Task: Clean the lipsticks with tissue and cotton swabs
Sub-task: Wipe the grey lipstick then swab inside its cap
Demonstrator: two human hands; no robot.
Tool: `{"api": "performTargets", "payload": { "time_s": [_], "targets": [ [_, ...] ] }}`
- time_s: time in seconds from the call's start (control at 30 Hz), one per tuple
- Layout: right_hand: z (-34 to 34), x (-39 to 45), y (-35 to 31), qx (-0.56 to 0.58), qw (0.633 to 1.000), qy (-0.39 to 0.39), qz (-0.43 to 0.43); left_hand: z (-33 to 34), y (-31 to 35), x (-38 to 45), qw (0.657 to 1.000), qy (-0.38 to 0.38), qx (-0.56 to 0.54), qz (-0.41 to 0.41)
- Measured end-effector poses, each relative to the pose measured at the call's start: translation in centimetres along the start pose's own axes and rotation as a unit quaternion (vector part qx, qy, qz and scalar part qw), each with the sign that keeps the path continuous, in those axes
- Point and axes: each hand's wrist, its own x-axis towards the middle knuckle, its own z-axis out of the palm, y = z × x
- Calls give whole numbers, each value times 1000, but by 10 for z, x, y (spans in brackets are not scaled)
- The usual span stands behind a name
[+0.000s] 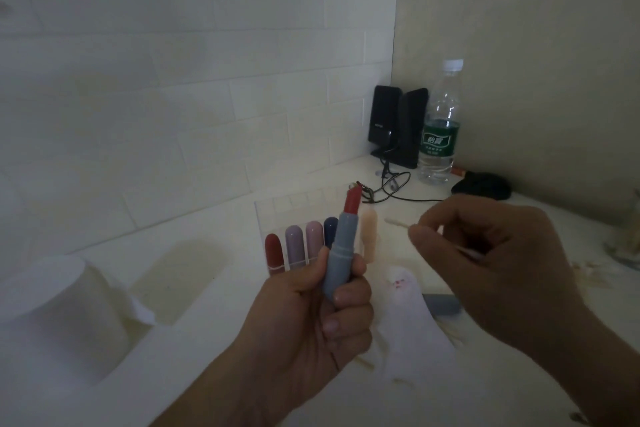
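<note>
Six lipsticks are showing: five capped ones [314, 242] standing in a clear organiser [298, 205], and one open lipstick [341, 246] with a red bullet. One cotton swab [398, 224] is showing clearly, others on the counter being too blurred to count. One tissue roll [60, 308], one stained tissue sheet [410, 315], one water bottle [440, 125], two black speakers [398, 125] and one grey cap [443, 303] are sitting there

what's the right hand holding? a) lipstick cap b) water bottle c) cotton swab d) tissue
c: the right hand pinches a thin cotton swab, its tip pointing toward the open lipstick that the left hand grips.
</note>
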Motion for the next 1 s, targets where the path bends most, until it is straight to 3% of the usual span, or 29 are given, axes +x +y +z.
{"api": "performTargets", "payload": {
  "time_s": [0.17, 0.37, 0.77, 0.87, 1.0],
  "targets": [
    [8, -2, -4, -30, 998, -59, -25, 0, 1, 0, 999, 37, -5, -9],
    [13, -2, 1, -28, 999, -34, -4, 6, 0, -3, 997, 29, 55, -42],
    [13, -4, 1, -22, 997, -73, -23, 9, 1, -5, 993, 30, 107, -42],
    [12, -3, 2, -10, 998, -67, -5, 9, 2, -5, 993, 1, 104, -53],
    [12, -5, 3, 6, 993, -116, -17, 4, 2, -6, 984, -52, 157, -64]
  ]
}}
